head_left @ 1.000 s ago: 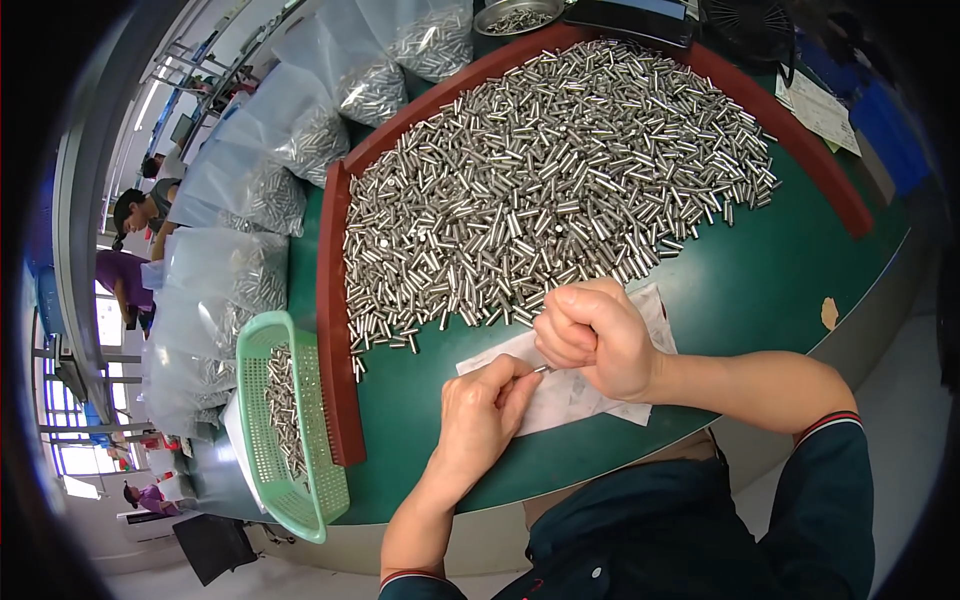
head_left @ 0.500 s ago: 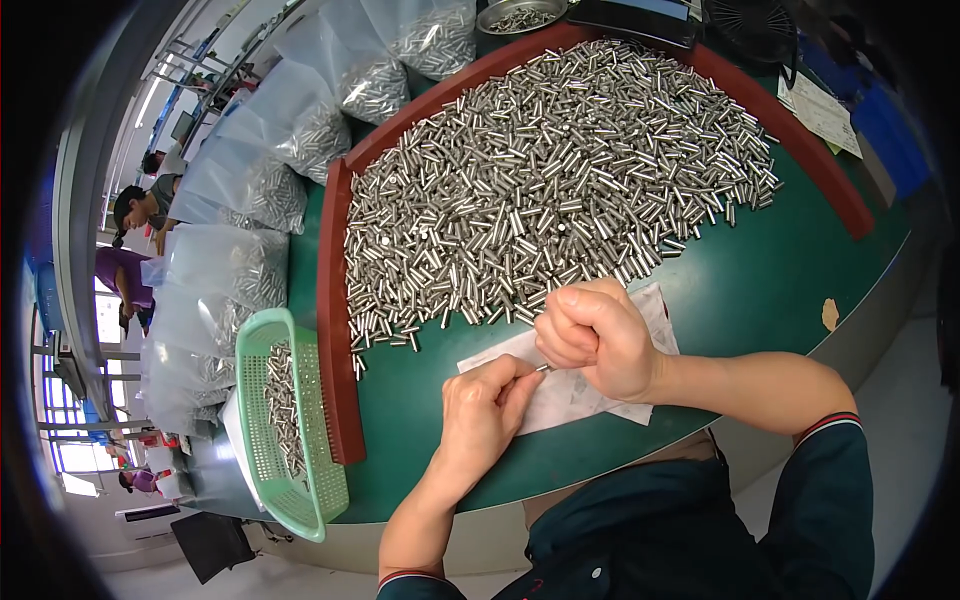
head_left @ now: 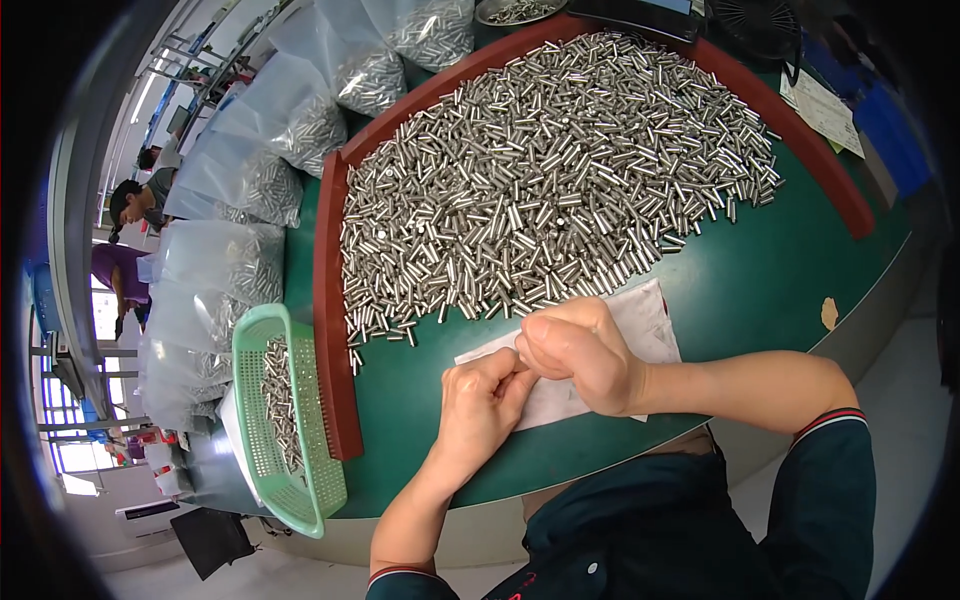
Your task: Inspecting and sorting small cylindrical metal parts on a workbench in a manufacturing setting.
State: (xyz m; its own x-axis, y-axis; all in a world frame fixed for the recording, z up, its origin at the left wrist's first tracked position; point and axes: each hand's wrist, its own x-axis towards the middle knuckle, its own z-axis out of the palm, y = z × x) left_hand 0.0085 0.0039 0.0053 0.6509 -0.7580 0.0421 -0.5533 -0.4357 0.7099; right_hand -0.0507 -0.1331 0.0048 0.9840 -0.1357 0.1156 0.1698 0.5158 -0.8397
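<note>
My left hand [head_left: 480, 405] is closed in a pinch over a white, stained cloth [head_left: 648, 325] on the green tabletop. Half a second ago a small steel pin stuck out from its fingertips; now those fingertips are covered. My right hand [head_left: 590, 365] makes a fist that presses against the left fingertips, and whatever lies inside it is hidden. Just beyond both hands spreads a large heap of short, shiny steel pins [head_left: 540, 190].
A red rim [head_left: 328, 300] fences the heap. A light green basket [head_left: 318, 450] with pins stands left of it. Clear bags of pins [head_left: 265, 185] line the outer left side. Paper sheets [head_left: 825, 110] and a black fan [head_left: 748, 30] sit at the far right. Other people [head_left: 130, 205] work at the left.
My right fist has moved left and slightly down onto the left fingertips, covering the pin that showed there. The left hand has barely shifted.
</note>
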